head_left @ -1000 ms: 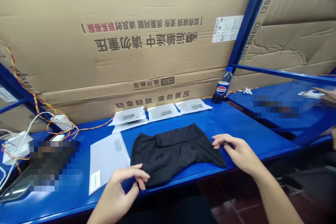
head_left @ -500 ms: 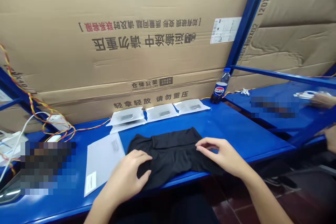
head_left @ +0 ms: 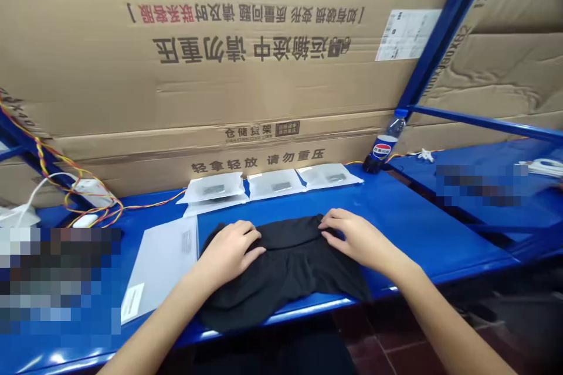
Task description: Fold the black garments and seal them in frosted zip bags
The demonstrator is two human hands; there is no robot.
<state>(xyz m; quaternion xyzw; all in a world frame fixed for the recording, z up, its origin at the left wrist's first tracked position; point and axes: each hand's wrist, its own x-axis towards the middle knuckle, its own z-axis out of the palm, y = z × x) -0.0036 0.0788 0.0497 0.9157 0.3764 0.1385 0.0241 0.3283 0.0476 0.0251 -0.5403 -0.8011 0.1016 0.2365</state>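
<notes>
A black garment (head_left: pixel 292 266) with a wide folded band along its far side lies over the front part of the blue table, its lower edge near the table's front rim. At the left end of the band, my left hand (head_left: pixel 231 246) grips the fabric between thumb and fingers. My right hand (head_left: pixel 352 234) pinches the band's right end the same way. Cloth under both palms is hidden. Left of the garment lies a flat frosted plastic bag (head_left: pixel 165 263) with a white label.
Several small frosted packets (head_left: pixel 277 184) line the back of the blue table (head_left: pixel 422 228) against cardboard (head_left: pixel 264 88). A cola bottle (head_left: pixel 387 140) stands by the blue post (head_left: pixel 448 29). Tangled wires and a white power strip (head_left: pixel 93 192) sit at left, beside a blurred-out area.
Both hands have moved away from me to the folded band, and their fingers have closed on it. The garment is flatter and its lower part spreads wider. My view has shifted slightly.
</notes>
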